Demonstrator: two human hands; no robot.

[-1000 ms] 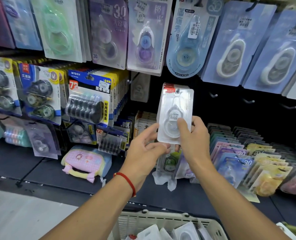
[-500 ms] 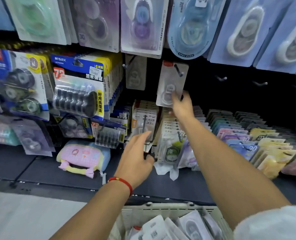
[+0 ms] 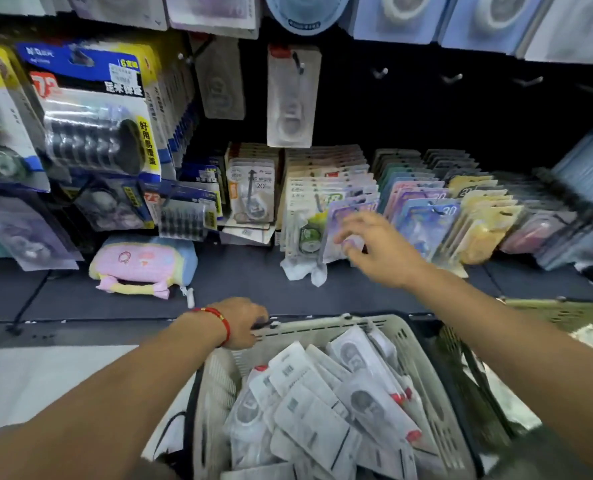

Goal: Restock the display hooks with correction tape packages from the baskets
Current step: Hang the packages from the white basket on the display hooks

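A clear package [image 3: 291, 98] hangs on a hook above the basket [image 3: 406, 337]. The left hand [image 3: 241, 323] grips the basket's far rim. The right hand [image 3: 374, 247] hovers above the basket, fingers loose, holding nothing.

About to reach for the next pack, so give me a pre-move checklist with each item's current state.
1. Hung package seated on its hook: ok.
2. Right hand free of any pack: ok, fingers spread, holding nothing.
3. Left hand at the white basket rim: ok; whether it grips the rim, cannot tell.
4. Packs left in the basket: ok, plenty.
5. Bare hooks to the right: ok, several.
6. Room left on the used hook: cannot tell.
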